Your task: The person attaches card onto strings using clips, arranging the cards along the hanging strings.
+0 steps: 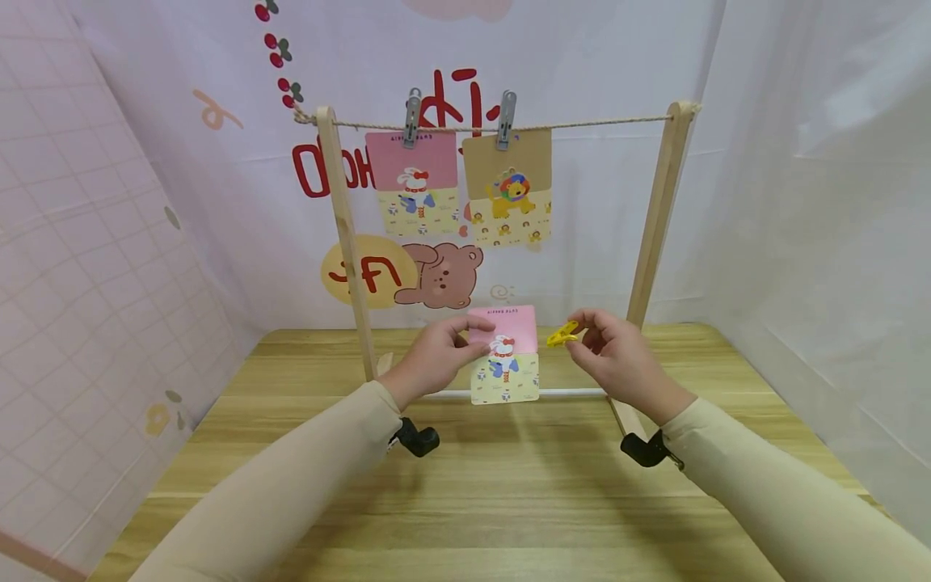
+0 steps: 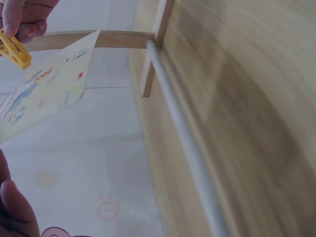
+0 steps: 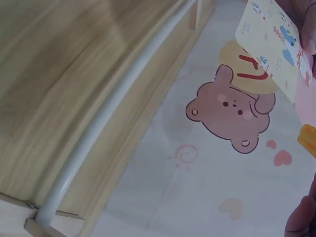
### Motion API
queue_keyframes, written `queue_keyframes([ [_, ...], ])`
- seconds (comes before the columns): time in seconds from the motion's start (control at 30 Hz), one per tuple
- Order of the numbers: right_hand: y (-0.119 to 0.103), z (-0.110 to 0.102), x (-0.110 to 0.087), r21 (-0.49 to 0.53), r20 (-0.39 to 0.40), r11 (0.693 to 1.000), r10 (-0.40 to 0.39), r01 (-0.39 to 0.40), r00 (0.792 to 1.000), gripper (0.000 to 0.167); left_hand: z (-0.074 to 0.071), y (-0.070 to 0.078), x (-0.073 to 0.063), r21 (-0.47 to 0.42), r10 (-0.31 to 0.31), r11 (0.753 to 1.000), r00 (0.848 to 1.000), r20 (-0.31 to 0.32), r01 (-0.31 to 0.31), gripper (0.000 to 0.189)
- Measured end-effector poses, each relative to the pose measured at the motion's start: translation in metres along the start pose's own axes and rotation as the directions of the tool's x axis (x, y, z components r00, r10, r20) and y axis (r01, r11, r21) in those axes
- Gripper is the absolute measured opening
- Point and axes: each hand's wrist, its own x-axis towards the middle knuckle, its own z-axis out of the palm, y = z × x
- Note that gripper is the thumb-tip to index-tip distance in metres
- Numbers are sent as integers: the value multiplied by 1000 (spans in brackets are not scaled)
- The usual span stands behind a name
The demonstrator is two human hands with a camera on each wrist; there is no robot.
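A pink and pale-yellow card (image 1: 505, 368) with a rabbit picture is pinched at its left edge by my left hand (image 1: 439, 356), in front of the wooden rack. My right hand (image 1: 618, 356) holds a yellow clothespin (image 1: 562, 333) between thumb and fingers, a short gap to the right of the card. Above them, a rope (image 1: 589, 124) carries a similar rabbit card (image 1: 412, 212) and a tan lion card (image 1: 508, 218), each under a grey clothespin (image 1: 507, 120). In the left wrist view the yellow clothespin (image 2: 16, 50) appears beside the card (image 2: 49, 84).
Two wooden posts (image 1: 658, 218) hold the rope's ends, and a white rod (image 1: 575, 392) joins them low down. The rack stands on a wood-grain table (image 1: 502, 501). Behind it hangs a white printed cloth (image 1: 582, 267) with a bear drawing (image 1: 449, 279).
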Motion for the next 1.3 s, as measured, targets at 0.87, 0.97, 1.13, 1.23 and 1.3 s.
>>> queue_keyframes([
  [0.87,-21,-28,18,-97,-136,993,-86,73,987,15,-9,42,35,-9,140,990,990,-37,-140,27],
  [0.97,-23,-30,20,-91,-136,993,-81,69,987,15,-9,46,38,-13,152,988,988,-35,-152,28],
  [1.13,-24,-33,22,-74,-140,995,-70,60,988,16,-9,54,41,0,157,988,987,-38,-157,28],
  [1.23,-24,-35,23,-67,-145,996,-68,59,987,17,-8,58,43,-3,157,988,987,-38,-157,27],
  [1.3,-25,-36,23,-64,-154,996,-69,60,986,18,-8,60,45,-14,161,987,986,-35,-161,27],
])
